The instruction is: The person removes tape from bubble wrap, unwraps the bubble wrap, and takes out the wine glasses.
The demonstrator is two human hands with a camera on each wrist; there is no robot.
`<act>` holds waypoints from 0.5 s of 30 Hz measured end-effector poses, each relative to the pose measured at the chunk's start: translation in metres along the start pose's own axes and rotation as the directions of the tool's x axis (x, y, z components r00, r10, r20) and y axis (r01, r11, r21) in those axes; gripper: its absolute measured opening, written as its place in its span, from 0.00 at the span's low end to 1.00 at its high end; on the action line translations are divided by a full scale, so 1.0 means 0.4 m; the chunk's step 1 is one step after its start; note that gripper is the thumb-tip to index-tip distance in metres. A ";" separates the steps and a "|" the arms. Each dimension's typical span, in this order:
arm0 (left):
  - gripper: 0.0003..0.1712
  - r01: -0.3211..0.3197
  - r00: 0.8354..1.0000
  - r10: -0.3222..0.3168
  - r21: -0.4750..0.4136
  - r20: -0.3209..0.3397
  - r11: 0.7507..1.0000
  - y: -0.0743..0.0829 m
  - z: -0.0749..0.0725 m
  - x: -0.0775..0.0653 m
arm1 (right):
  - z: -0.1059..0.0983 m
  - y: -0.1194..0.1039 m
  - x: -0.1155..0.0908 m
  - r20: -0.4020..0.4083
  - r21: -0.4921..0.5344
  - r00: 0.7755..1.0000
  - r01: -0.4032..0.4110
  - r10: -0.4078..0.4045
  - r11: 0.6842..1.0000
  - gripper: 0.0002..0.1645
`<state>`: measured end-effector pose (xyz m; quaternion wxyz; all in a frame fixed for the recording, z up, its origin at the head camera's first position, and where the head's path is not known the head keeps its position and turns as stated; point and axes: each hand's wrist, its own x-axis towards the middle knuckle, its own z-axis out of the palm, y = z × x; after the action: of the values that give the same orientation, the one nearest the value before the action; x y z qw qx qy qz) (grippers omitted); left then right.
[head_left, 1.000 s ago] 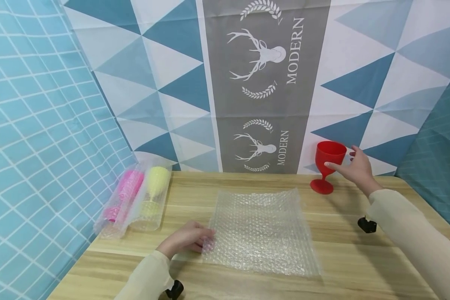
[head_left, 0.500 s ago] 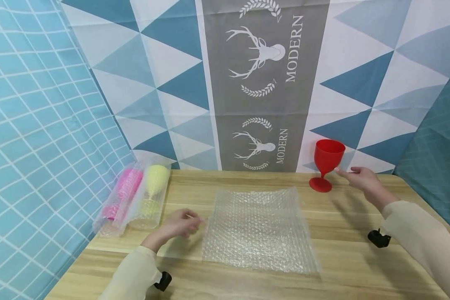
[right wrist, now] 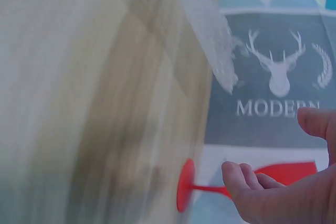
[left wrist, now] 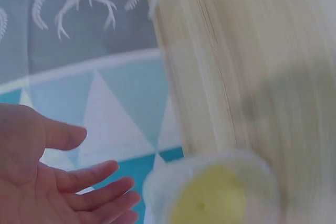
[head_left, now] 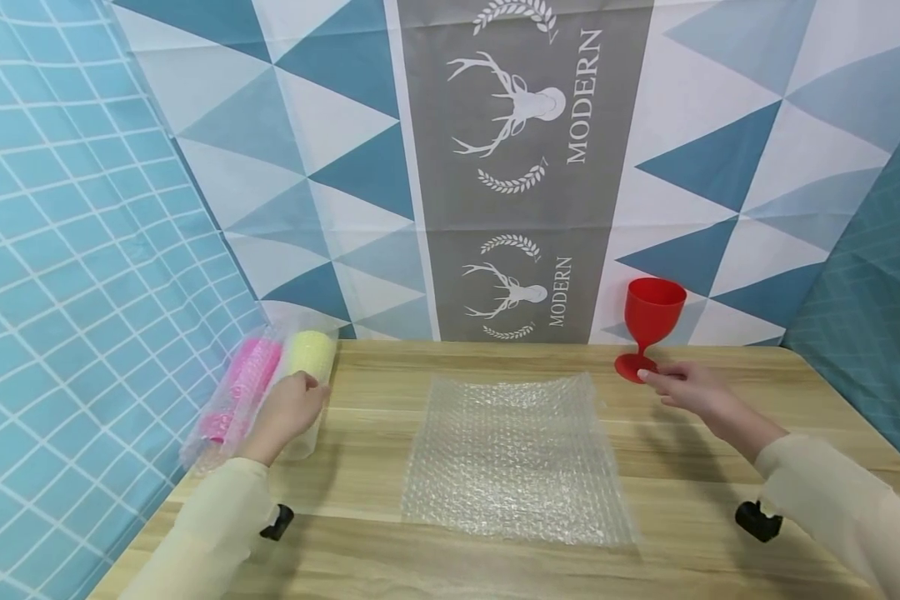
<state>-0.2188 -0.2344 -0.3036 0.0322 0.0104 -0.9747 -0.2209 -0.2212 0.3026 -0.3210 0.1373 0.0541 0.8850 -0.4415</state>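
Note:
My left hand [head_left: 290,412] hovers over the bubble-wrapped yellow goblet [head_left: 310,352], hiding part of it. Its fingers are loosely extended and hold nothing in the left wrist view. Beside that package lies a pink goblet [head_left: 255,367], also in bubble wrap. The red goblet [head_left: 654,312] stands upright and unwrapped at the back right. Just right of its foot is my right hand [head_left: 690,392], thumb apart from loosely bent fingers in the right wrist view, holding nothing. Whether it touches the goblet I cannot tell. A flat bubble wrap sheet [head_left: 517,467] lies between the hands.
The wooden table [head_left: 390,550] meets a patterned cloth backdrop [head_left: 517,192] behind the red goblet. A blue gridded cloth [head_left: 67,250] borders the left side, a teal cloth [head_left: 870,300] the right.
My left hand has left the bubble wrap sheet's left edge and moved left over the yellow goblet. My right hand has dropped from the red goblet's bowl to beside its foot.

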 end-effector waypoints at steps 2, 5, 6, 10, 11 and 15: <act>0.27 0.008 1.000 -0.007 0.036 -0.021 0.999 -0.022 -0.012 0.012 | 0.017 -0.003 -0.010 -0.001 -0.005 1.000 0.008 -0.008 1.000 0.54; 0.21 0.013 0.998 -0.008 0.078 -0.069 0.997 -0.055 -0.023 0.024 | 0.042 -0.005 -0.023 0.002 -0.019 0.999 0.034 -0.034 0.999 0.51; 0.20 0.020 0.997 -0.014 0.078 -0.075 0.997 -0.064 -0.026 0.026 | 0.050 -0.005 -0.026 0.002 -0.025 0.999 0.047 -0.046 0.999 0.49; 0.13 0.060 0.994 -0.050 0.094 -0.102 0.994 -0.092 -0.034 0.029 | 0.078 -0.011 -0.039 0.038 -0.015 0.997 0.065 -0.065 0.998 0.44; 0.11 0.069 0.993 -0.061 0.089 -0.099 0.994 -0.099 -0.034 0.030 | 0.083 -0.012 -0.043 0.051 -0.008 0.996 0.069 -0.068 0.998 0.42; 0.07 0.077 0.992 -0.069 0.084 -0.101 0.993 -0.117 -0.033 0.034 | 0.102 -0.012 -0.058 0.107 0.039 0.993 0.051 -0.055 0.998 0.40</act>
<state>-0.2313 -0.2830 -0.3110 0.0716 0.0584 -0.9796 -0.1783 -0.1923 0.2678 -0.3340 0.1721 0.0091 0.8694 -0.4631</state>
